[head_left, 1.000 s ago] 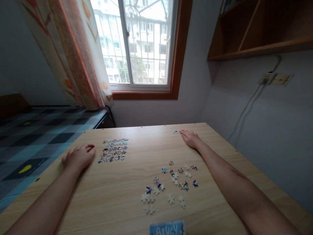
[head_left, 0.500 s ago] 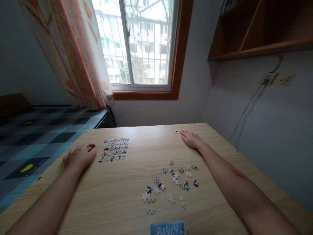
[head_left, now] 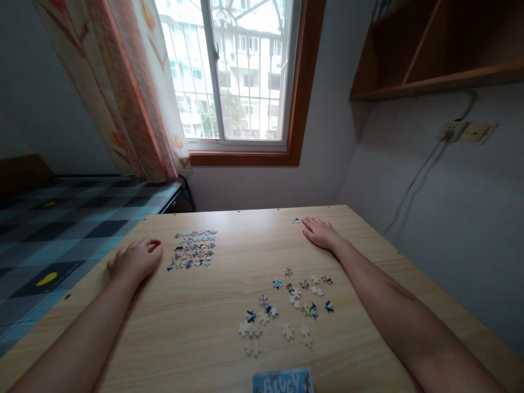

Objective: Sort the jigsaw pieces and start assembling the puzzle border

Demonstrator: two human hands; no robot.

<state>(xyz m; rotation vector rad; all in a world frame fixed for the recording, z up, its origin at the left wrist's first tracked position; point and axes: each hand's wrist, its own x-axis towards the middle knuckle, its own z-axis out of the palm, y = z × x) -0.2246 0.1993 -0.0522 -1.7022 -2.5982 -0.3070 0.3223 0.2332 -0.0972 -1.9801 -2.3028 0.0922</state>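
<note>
The fingers of the right hand lie stretched out and close together, their tips at the right end of a short row of puzzle pieces near the far edge of the table; whether a piece is under them or pinched I cannot tell. The left hand rests near the left edge, fingers curled, thumb near the forefinger, and no piece shows between them (though the hand's own back hides most of the fingers). Just to its right, apart from it, lies a block of about 5 rows of pieces. Nearer, right of the middle, loose pieces are scattered, some with print up, others pale, a few touching. A box lettered BLUEY is cut off below. I would judge every piece light, thin and stiff, like card, apt to slide on the smooth top at a nudge; flat as they lie, they offer little to grip, so thumb and fingertip on 2 opposite edges should suit best, clear of the narrow knobs, which could bend or fray
</note>
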